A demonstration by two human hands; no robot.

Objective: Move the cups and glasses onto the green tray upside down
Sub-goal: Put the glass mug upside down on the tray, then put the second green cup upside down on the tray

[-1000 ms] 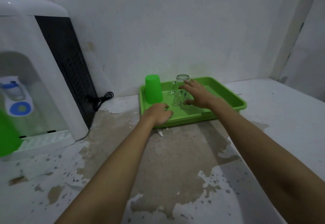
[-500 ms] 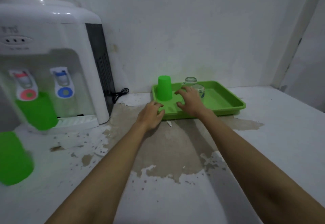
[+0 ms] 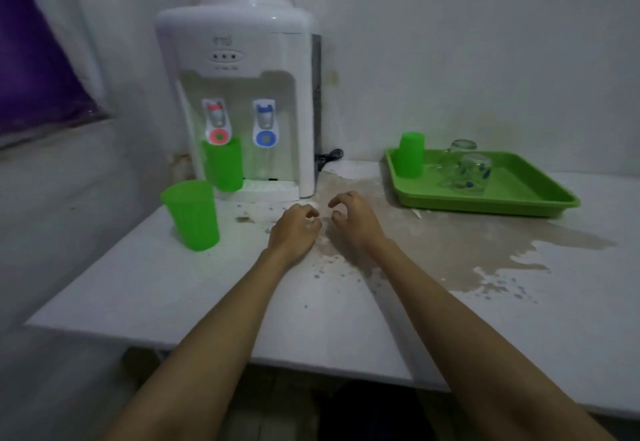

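I see both sets of fingers loosely curled and holding nothing: left hand and right hand hover side by side over the worn tabletop. At ten o'clock from them an upright green cup stands on the tabletop; another green cup sits under the water dispenser. At two o'clock the green tray carries an inverted green cup and two inverted glasses.
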